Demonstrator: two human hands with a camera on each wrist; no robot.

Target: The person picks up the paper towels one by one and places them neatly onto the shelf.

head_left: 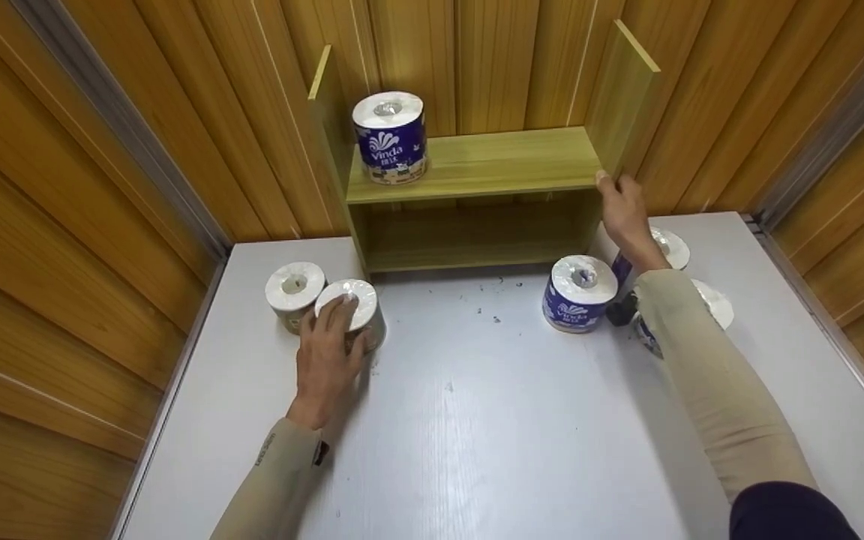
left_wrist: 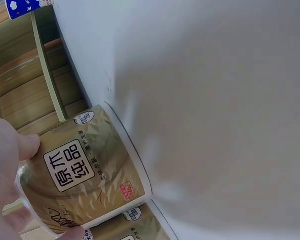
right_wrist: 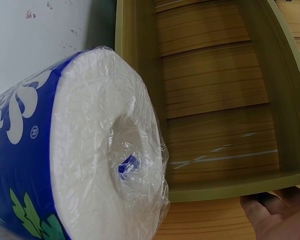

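Observation:
My left hand grips a gold-wrapped toilet paper roll from above, its thumb and fingers spread around the top and side. The left wrist view shows the gold wrapper with dark Chinese lettering. Touching it on the left is a second gold toilet paper roll. My right hand holds the right side panel of a small green-brown wooden shelf near its middle board. In the right wrist view, its fingers bend against the panel's outer side.
A blue Vinda toilet paper roll stands on the shelf's middle board, at left. Another blue roll stands on the white table in front of the shelf. Two more rolls stand partly behind my right forearm. Wood-panelled walls enclose the table.

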